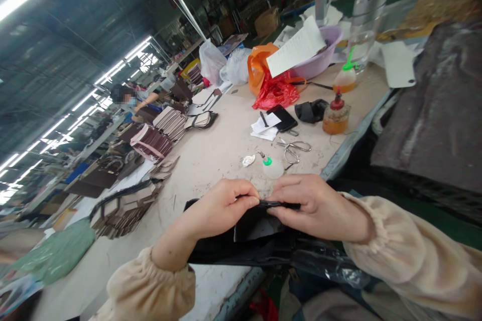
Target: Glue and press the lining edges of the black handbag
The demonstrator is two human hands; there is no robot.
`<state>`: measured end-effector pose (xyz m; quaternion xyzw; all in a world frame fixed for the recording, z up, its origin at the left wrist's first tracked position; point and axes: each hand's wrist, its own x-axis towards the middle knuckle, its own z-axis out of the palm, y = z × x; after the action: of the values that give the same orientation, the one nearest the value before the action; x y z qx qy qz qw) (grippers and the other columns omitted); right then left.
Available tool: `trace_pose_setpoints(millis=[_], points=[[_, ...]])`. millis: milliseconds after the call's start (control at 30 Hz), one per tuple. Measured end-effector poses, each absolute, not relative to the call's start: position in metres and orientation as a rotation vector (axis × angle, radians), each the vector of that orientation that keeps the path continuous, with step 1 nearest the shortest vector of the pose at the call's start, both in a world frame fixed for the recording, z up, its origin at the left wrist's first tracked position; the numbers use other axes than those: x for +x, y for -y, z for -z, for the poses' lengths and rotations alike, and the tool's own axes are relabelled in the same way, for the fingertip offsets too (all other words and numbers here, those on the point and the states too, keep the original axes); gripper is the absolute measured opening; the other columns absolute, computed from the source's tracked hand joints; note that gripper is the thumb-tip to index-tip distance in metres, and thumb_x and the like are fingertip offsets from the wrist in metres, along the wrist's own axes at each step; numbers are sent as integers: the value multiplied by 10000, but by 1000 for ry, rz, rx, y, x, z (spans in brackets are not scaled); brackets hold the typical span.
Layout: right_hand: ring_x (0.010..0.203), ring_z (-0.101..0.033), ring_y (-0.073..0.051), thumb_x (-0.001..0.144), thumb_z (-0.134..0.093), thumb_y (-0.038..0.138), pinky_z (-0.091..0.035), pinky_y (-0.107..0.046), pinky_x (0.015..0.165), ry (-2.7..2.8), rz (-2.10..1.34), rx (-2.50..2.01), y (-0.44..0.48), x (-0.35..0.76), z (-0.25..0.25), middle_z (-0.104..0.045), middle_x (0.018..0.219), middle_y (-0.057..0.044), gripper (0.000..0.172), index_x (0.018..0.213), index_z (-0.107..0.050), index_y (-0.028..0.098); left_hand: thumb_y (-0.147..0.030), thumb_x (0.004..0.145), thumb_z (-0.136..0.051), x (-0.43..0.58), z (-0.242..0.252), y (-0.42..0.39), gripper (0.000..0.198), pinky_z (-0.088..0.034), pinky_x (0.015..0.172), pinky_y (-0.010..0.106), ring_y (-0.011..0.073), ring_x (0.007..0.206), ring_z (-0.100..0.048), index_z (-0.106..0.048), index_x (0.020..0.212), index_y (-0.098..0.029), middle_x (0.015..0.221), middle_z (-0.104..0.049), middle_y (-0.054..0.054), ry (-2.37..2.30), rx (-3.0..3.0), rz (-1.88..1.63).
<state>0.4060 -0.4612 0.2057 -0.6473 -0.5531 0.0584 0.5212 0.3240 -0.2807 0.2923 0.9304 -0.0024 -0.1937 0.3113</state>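
Both my hands pinch the upper edge of a black sheet of material (259,223), leather or fabric, at the near edge of the worktable. My left hand (222,205) has thumb and forefinger closed on the edge. A short gap away, my right hand (305,205) grips the same edge between thumb and fingers. The folded edge shows as a thin dark strip between the fingertips. Just beyond my hands stand a small bottle with a green collar (273,166) and a crumpled white scrap (248,160). Scissors (295,149) lie behind them.
Two bottles of amber liquid, one red-topped (336,118) and one green-topped (345,80), stand right. Behind are a red bag (276,93), a purple basin (331,42) and a clear jug (365,25). Stacked brown pieces (150,143) line the left, near another person (141,100).
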Motion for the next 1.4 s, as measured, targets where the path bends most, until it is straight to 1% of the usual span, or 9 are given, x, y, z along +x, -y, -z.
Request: trace_pose_setpoints(millis=[100,233,433,600,833,1000,1100,1233,1400], points=[[674,-563,-113,833,-571,169,-409,-219,614,1323,-148,-1542,460,405,-205,-622,722,-36,154,718,-670,153,-212,847,-463,321,-293,279,221,-438,721,242,145,773,-583,-669,857,-133,816,-664,34,-12,2383,513],[670,-557,-111,838,-566,169,-407,-220,612,1304,-149,-1540,460,404,-205,-613,716,-36,162,711,-666,149,-187,808,-467,317,-292,278,226,-456,735,255,163,786,-605,-680,837,-117,824,-679,52,-120,2320,466],[650,-538,-108,830,-573,163,-397,-226,594,1300,-147,-1550,459,403,-204,-596,705,-30,136,817,-706,139,-259,824,-533,319,-290,284,203,-444,696,221,133,731,-578,-673,767,-124,750,-663,27,-90,2324,389],[648,-538,-109,836,-567,170,-397,-228,593,1295,-151,-1553,459,403,-204,-600,706,-31,145,800,-706,143,-168,793,-519,322,-289,284,159,-441,702,213,124,729,-576,-662,741,-123,743,-657,17,-50,2316,387],[659,-545,-110,844,-567,184,-404,-226,602,1280,-172,-1560,460,404,-203,-602,709,-28,148,809,-706,150,-118,778,-472,325,-293,282,216,-453,692,225,141,748,-605,-687,809,-119,781,-686,31,-47,2346,421],[680,-556,-114,845,-566,185,-418,-228,624,1275,-161,-1560,458,406,-202,-612,727,-32,142,809,-701,158,-216,804,-576,324,-291,284,171,-461,651,214,128,680,-608,-705,762,-112,717,-693,38,-59,2402,240],[676,-556,-116,841,-560,175,-422,-228,620,1280,-155,-1561,458,406,-203,-616,725,-34,143,786,-691,161,-246,794,-625,322,-288,283,161,-467,644,215,126,667,-620,-718,759,-119,721,-705,45,-32,2415,134],[664,-547,-115,840,-557,180,-427,-230,618,1276,-148,-1566,458,404,-205,-621,728,-38,157,737,-675,163,-211,797,-614,322,-286,284,136,-469,651,213,121,673,-622,-720,759,-134,728,-703,39,29,2423,131],[661,-547,-116,844,-561,185,-423,-232,613,1258,-165,-1570,458,405,-204,-615,721,-34,149,838,-708,160,-147,776,-572,326,-289,286,140,-462,649,203,111,663,-608,-708,747,-134,696,-680,20,25,2445,169]])
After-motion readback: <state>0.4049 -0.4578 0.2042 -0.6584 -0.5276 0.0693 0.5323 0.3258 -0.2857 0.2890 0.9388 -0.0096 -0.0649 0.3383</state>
